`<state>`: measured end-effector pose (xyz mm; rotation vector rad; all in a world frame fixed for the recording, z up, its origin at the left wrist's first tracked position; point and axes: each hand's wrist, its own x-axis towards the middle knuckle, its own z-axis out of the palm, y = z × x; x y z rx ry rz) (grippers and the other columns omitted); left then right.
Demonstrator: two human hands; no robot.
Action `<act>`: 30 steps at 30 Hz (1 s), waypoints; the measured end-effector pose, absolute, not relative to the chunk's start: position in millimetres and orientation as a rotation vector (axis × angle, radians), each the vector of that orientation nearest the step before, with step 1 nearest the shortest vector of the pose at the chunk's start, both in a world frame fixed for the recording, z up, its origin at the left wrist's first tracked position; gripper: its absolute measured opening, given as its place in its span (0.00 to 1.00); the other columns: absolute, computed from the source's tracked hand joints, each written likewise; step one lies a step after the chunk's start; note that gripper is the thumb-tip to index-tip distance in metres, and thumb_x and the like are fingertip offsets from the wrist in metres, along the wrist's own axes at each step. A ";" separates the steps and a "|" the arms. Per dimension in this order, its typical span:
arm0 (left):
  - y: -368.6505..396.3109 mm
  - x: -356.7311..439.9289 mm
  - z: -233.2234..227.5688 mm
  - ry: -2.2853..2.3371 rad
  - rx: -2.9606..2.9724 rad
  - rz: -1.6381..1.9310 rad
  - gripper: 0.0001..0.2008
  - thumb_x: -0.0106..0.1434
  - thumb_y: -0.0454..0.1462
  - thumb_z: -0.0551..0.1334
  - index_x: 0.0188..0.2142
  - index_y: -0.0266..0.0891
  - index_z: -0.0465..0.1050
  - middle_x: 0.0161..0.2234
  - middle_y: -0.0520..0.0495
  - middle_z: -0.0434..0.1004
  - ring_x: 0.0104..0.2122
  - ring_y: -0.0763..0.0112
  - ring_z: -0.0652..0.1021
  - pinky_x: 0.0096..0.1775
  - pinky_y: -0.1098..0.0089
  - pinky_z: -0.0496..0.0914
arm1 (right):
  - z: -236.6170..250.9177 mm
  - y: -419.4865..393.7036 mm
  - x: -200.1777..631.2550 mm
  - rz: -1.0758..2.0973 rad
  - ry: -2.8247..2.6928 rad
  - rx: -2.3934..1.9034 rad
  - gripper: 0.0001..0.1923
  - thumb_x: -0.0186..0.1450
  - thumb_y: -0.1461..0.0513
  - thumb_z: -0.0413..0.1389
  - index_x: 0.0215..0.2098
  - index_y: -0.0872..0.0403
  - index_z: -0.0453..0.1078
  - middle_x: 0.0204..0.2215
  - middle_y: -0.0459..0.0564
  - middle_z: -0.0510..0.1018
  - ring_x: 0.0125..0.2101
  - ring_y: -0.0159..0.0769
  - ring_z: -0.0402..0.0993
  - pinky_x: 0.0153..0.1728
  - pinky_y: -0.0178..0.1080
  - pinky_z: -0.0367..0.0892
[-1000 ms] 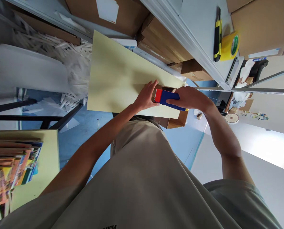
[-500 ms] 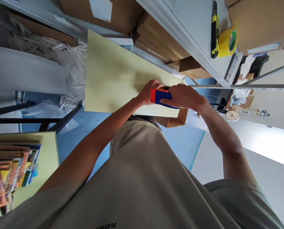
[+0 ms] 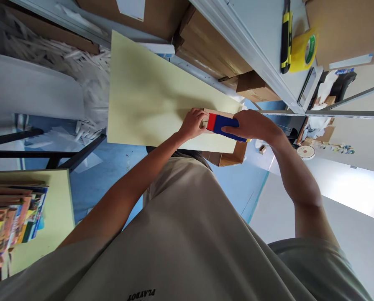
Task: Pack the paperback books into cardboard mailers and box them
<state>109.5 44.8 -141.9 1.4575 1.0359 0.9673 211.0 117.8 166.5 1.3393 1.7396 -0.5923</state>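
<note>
A narrow cardboard box (image 3: 220,122), blue with a red band near its left end, is held just above a pale yellow board (image 3: 143,92). Bare brown cardboard shows at the box's left end and along its far side. The fingers of my left hand (image 3: 192,124) are closed on that brown end. From the right, my right hand (image 3: 256,125) grips the blue part, thumb laid along its face. My right palm hides the box's far right end, though a bit of yellow shows below it.
Brown cartons (image 3: 212,50) line the shelf behind the board. A yellow-and-black utility knife (image 3: 286,42) and a yellow tape roll (image 3: 303,50) lie on the upper shelf. An open carton (image 3: 234,155) stands below the board's near edge. Stacked colourful flat cardboard (image 3: 14,221) lies at lower left.
The box has tilted and shows more of its blue face and brown end. My right hand has shifted slightly right, while my left stays at the left end.
</note>
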 end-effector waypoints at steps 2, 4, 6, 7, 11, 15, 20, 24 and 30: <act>44.0 111.8 -147.7 1.047 1.472 0.967 0.24 0.57 0.31 0.78 0.53 0.41 0.78 0.59 0.34 0.84 0.65 0.38 0.75 0.71 0.42 0.67 | 166.3 120.2 214.1 -0.608 1.725 1.337 0.35 0.73 0.30 0.60 0.44 0.53 0.83 0.30 0.59 0.81 0.38 0.55 0.81 0.43 0.50 0.69; 43.8 113.7 -152.5 1.057 1.487 0.964 0.26 0.59 0.29 0.76 0.56 0.39 0.78 0.60 0.33 0.83 0.65 0.37 0.75 0.71 0.41 0.68 | 165.8 123.5 215.6 -0.619 1.706 1.337 0.37 0.74 0.30 0.58 0.43 0.53 0.83 0.29 0.59 0.82 0.35 0.53 0.81 0.42 0.50 0.70; 43.9 114.1 -156.1 1.066 1.503 0.952 0.27 0.60 0.28 0.74 0.59 0.38 0.78 0.62 0.33 0.83 0.64 0.38 0.76 0.70 0.42 0.68 | 165.1 129.1 218.8 -0.620 1.685 1.334 0.38 0.74 0.29 0.57 0.41 0.54 0.83 0.27 0.59 0.82 0.33 0.51 0.80 0.40 0.50 0.70; 43.7 113.7 -157.4 1.066 1.517 0.942 0.28 0.61 0.28 0.74 0.61 0.38 0.77 0.62 0.33 0.83 0.63 0.38 0.76 0.70 0.42 0.69 | 164.8 133.1 222.0 -0.622 1.670 1.332 0.39 0.74 0.28 0.57 0.40 0.54 0.83 0.27 0.59 0.82 0.32 0.50 0.80 0.39 0.50 0.70; 41.6 109.1 -158.9 1.062 1.589 0.897 0.30 0.64 0.30 0.74 0.64 0.40 0.75 0.64 0.35 0.82 0.64 0.40 0.76 0.70 0.42 0.69 | 162.5 153.2 246.2 -0.681 1.566 1.312 0.41 0.71 0.26 0.59 0.40 0.54 0.84 0.27 0.58 0.84 0.32 0.48 0.82 0.38 0.47 0.72; 37.4 104.8 -158.1 1.075 1.637 0.876 0.30 0.67 0.31 0.72 0.67 0.42 0.73 0.67 0.36 0.81 0.65 0.43 0.76 0.72 0.43 0.70 | 155.9 165.1 277.6 -0.808 1.514 1.282 0.44 0.68 0.23 0.58 0.40 0.54 0.86 0.28 0.58 0.86 0.33 0.49 0.84 0.40 0.47 0.76; 31.9 102.4 -156.5 1.127 1.679 0.837 0.29 0.69 0.33 0.70 0.68 0.44 0.72 0.67 0.36 0.80 0.65 0.43 0.76 0.71 0.44 0.71 | 137.8 163.9 316.3 -1.020 1.514 1.304 0.42 0.65 0.23 0.63 0.39 0.51 0.86 0.29 0.55 0.87 0.35 0.51 0.85 0.42 0.49 0.78; 27.2 100.1 -150.7 1.198 1.705 0.786 0.29 0.70 0.33 0.69 0.68 0.43 0.71 0.68 0.36 0.80 0.65 0.44 0.77 0.71 0.44 0.71 | 123.8 168.7 359.4 -1.053 1.576 1.270 0.39 0.64 0.24 0.66 0.38 0.49 0.86 0.29 0.52 0.87 0.35 0.50 0.85 0.40 0.49 0.78; 23.7 98.2 -137.0 1.316 1.689 0.695 0.29 0.68 0.33 0.70 0.68 0.43 0.71 0.69 0.35 0.80 0.69 0.45 0.78 0.73 0.45 0.72 | 124.1 184.9 466.5 -0.865 1.620 1.284 0.41 0.75 0.29 0.58 0.37 0.56 0.87 0.37 0.60 0.90 0.35 0.41 0.84 0.41 0.47 0.73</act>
